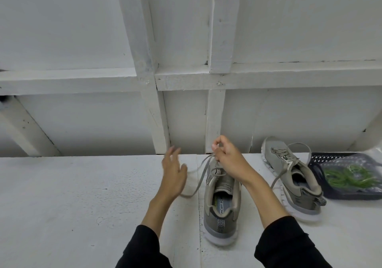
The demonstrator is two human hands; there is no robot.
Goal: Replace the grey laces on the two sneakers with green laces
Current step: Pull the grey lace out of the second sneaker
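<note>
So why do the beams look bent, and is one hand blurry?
Head view: the wide-angle lens bows the wall beams; the left hand is motion-blurred, while the right hand, pinching the grey lace, stays sharp; lighting is soft and even.

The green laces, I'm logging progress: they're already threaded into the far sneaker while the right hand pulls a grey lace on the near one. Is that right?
Not quite. The head view shows the green laces lying bagged in the dark basket, not threaded; the far sneaker has grey laces. The right hand does pinch the near sneaker's grey lace.
</note>
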